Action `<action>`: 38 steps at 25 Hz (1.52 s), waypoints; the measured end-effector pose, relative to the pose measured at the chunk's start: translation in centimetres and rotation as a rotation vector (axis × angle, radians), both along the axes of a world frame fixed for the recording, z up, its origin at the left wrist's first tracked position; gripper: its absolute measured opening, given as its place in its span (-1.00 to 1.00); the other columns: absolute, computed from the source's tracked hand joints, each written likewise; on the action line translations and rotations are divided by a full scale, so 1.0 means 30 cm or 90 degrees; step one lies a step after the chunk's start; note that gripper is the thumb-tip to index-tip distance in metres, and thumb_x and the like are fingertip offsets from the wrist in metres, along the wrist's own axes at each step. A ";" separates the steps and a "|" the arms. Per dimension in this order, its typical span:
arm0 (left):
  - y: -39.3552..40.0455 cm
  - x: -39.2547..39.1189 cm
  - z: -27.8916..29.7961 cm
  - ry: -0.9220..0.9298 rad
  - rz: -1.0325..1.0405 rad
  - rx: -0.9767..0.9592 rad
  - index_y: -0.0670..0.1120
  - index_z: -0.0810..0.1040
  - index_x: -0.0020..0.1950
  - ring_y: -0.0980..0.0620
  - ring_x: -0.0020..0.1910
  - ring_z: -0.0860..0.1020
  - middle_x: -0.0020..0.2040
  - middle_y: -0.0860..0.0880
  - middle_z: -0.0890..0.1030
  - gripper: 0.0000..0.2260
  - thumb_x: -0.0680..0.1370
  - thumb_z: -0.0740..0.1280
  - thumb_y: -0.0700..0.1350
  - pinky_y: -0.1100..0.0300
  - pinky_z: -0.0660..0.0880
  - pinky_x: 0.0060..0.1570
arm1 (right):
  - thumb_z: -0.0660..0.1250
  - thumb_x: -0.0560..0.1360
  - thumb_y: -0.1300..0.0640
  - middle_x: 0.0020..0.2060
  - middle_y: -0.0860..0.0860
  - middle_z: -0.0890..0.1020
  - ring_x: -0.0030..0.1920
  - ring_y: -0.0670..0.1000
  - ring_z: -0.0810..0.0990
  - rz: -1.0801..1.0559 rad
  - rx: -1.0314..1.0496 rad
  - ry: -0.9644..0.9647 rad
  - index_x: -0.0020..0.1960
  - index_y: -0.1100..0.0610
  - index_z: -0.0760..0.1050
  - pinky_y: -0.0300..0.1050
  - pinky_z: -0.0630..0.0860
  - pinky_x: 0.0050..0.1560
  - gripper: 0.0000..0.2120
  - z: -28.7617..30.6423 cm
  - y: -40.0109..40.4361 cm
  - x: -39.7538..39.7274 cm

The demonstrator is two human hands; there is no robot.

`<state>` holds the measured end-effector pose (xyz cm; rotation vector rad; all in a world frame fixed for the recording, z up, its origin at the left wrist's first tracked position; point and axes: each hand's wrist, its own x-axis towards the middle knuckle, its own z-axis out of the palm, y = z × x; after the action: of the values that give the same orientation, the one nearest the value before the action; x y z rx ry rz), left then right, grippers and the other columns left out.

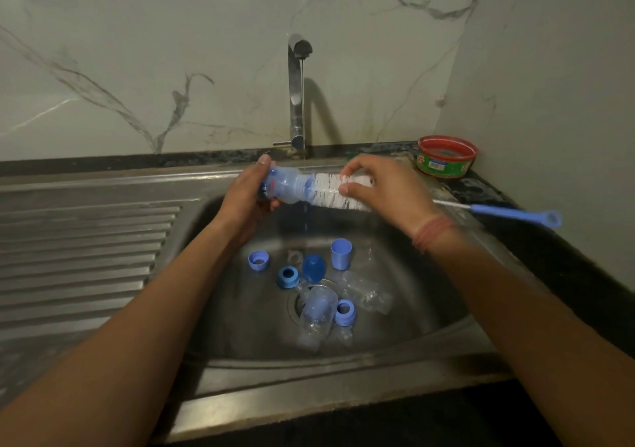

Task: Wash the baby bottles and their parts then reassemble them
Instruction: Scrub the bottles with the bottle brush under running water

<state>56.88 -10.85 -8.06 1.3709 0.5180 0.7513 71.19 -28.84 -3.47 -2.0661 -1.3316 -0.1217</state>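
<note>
My left hand (251, 192) grips a clear baby bottle (287, 187) held sideways over the sink (206, 364). A white bottle brush (338, 194) has its tip in the bottle's mouth. My right hand (381, 189) pinches the bristles, and the blue handle (515, 213) sticks out to the right. In the basin lie two clear bottles (314, 312) (366, 293), blue collar rings (258, 260) (287, 276) (345, 312), a blue cup-shaped cap (341, 253) and a darker blue dome cap (313, 268).
The tap (297, 103) runs a thin stream of water into the basin behind the bottle. A red and green tub (446, 156) stands on the dark counter at the back right. The ribbed draining board (82, 261) lies to the left.
</note>
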 end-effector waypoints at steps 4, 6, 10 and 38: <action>-0.024 0.009 -0.009 0.187 0.100 0.035 -0.09 0.55 0.18 -0.01 -0.20 0.62 -0.01 -0.14 0.66 -0.54 0.62 0.14 0.26 0.19 0.53 -0.27 | 0.33 0.51 -0.12 -0.15 -0.08 0.65 -0.13 0.03 0.61 0.012 -0.005 -0.403 0.14 -0.08 0.50 -0.13 0.37 -0.26 -0.76 0.005 -0.003 -0.049; -0.022 0.008 -0.005 0.228 0.139 0.089 -0.05 0.55 0.09 0.00 -0.24 0.56 -0.08 -0.12 0.63 -0.59 0.64 0.12 0.25 0.20 0.45 -0.30 | 0.35 0.50 -0.11 -0.21 -0.12 0.61 -0.15 -0.02 0.58 0.044 0.001 -0.288 0.09 -0.11 0.55 -0.14 0.40 -0.21 -0.81 0.004 -0.003 -0.044; 0.002 -0.002 0.013 -0.056 0.019 0.008 -0.01 0.53 0.20 -0.05 0.00 0.62 0.11 -0.10 0.65 -0.78 0.66 0.18 0.03 0.05 0.56 0.00 | 0.43 0.48 0.06 -0.36 -0.22 0.60 -0.33 -0.21 0.48 0.082 0.016 0.263 -0.03 0.02 0.62 -0.36 0.40 -0.30 -0.91 0.015 0.002 0.003; 0.018 -0.012 0.024 -0.174 -0.057 -0.041 -0.04 0.38 0.39 -0.01 0.10 0.65 0.19 -0.05 0.61 -0.71 0.67 0.19 -0.06 0.12 0.60 0.08 | 0.35 0.50 -0.09 -0.14 -0.06 0.66 -0.13 0.05 0.62 -0.049 0.102 -0.219 0.10 -0.07 0.51 -0.10 0.46 -0.27 -0.79 0.016 -0.013 -0.026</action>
<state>56.51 -10.32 -7.33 1.2013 0.2621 0.8268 70.39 -29.23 -2.99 -2.0209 -1.3884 -0.6224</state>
